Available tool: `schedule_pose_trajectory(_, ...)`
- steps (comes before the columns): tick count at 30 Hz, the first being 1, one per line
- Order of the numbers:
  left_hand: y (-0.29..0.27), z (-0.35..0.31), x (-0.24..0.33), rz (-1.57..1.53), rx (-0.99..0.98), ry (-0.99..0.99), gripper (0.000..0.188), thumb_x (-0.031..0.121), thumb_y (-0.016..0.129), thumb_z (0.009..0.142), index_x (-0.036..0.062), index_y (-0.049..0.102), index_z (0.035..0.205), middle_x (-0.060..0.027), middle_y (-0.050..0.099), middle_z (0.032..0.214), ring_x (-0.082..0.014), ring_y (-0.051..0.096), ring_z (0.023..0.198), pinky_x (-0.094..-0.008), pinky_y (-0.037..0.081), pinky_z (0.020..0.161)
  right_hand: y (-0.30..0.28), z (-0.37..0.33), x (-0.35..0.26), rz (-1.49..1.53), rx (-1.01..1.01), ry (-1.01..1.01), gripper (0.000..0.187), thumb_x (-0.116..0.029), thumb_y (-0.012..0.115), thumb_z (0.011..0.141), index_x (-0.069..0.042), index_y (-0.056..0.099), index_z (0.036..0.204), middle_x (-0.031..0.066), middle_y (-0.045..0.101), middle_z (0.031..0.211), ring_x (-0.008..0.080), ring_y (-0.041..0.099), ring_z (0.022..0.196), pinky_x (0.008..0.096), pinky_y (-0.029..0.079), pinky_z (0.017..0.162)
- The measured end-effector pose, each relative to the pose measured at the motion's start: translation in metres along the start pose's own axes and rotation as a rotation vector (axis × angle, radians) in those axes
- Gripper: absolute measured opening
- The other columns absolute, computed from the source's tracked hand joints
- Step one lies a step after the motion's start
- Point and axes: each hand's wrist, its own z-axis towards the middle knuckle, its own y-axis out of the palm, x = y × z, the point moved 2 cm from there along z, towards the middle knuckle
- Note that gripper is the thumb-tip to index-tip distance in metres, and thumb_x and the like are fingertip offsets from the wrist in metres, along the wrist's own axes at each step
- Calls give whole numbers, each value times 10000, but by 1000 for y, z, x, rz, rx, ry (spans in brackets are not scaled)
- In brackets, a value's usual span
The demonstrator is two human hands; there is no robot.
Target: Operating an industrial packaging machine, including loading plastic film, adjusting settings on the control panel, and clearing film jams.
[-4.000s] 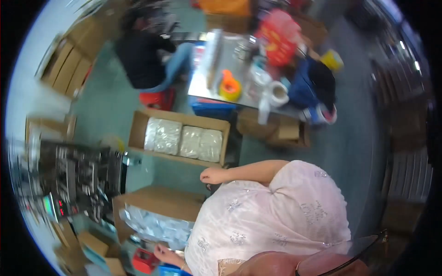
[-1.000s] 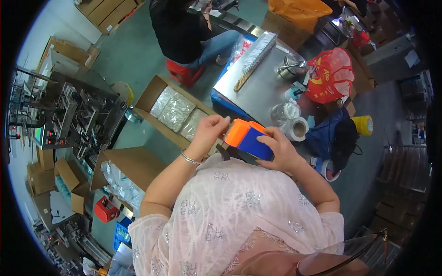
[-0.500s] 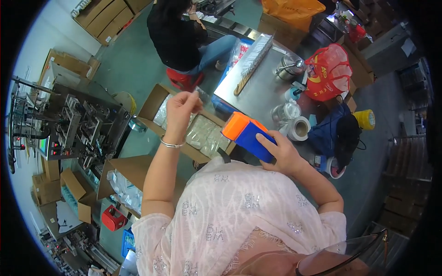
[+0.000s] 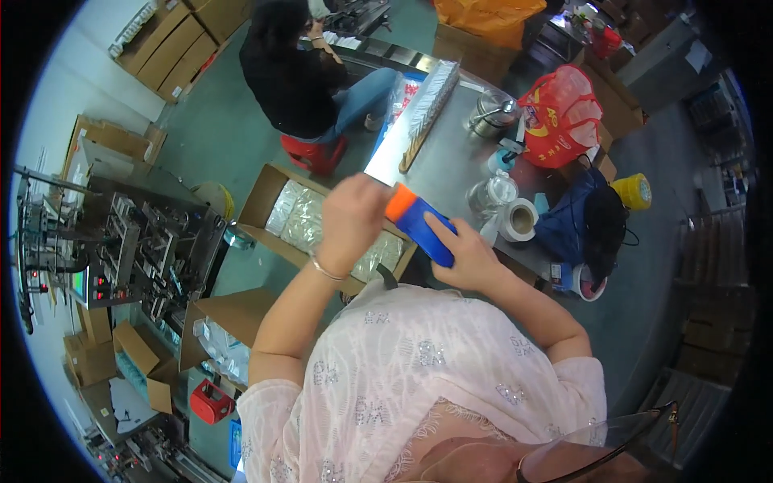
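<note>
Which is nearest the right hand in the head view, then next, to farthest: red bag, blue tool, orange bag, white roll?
1. Blue tool, in the right hand.
2. White roll, to its right.
3. Red bag, farther up, right side.
4. Orange bag, at the top edge.

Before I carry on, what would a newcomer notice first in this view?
The blue-and-orange tool, gripped in the right fingers near the picture's middle, stands out first. Next is the bright red bag at the right side of the metal table. Then comes the red stool under a seated person, beyond the open carton of clear-wrapped packs.
</note>
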Motion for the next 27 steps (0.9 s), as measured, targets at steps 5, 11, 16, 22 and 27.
schedule_pose_trajectory(5, 0, -12, 32, -147, -43, 94, 93, 2, 592, 650, 28, 503, 638, -99, 485, 649, -245, 492, 581, -304, 398, 483, 74, 58, 99, 266, -80, 439, 628, -232, 603, 645, -42, 374, 1199, 207, 448, 1139, 423, 511, 824, 431, 439, 721)
schedule_pose_trajectory(11, -21, -57, -32, -728, 162, -971, 162, 123, 486, 842, -6, 570, 792, -29, 581, 823, -96, 534, 758, -230, 419, 711, 175, 82, 232, -108, 107, 555, 526, -122, 512, 717, -38, 364, 1214, 230, 327, 1245, 413, 439, 998, 491, 407, 739)
schedule_pose_trajectory(16, -74, -126, -56, -764, 381, -1159, 256, 230, 438, 879, 8, 565, 878, -47, 587, 846, -111, 531, 812, -249, 416, 765, 210, 106, 291, -247, -32, 622, 628, -280, 591, 719, -152, 320, 1272, 220, 347, 1197, 369, 430, 1023, 469, 391, 761)
schedule_pose_trajectory(22, -138, -174, -92, -665, 525, -1185, 245, 219, 437, 877, 12, 569, 876, -45, 588, 842, -107, 527, 803, -239, 409, 757, 202, 141, 251, -483, -158, 799, 672, -329, 628, 699, -186, 297, 1265, 206, 403, 1115, 356, 465, 946, 415, 378, 823)
schedule_pose_trajectory(27, -187, -211, -132, -415, 366, -1107, 175, 149, 507, 827, -4, 586, 797, -34, 583, 815, -103, 519, 777, -236, 407, 722, 221, 158, 94, 108, 375, 226, 499, -144, 600, 708, -20, 412, 1153, 172, 467, 1070, 297, 465, 989, 362, 351, 874)
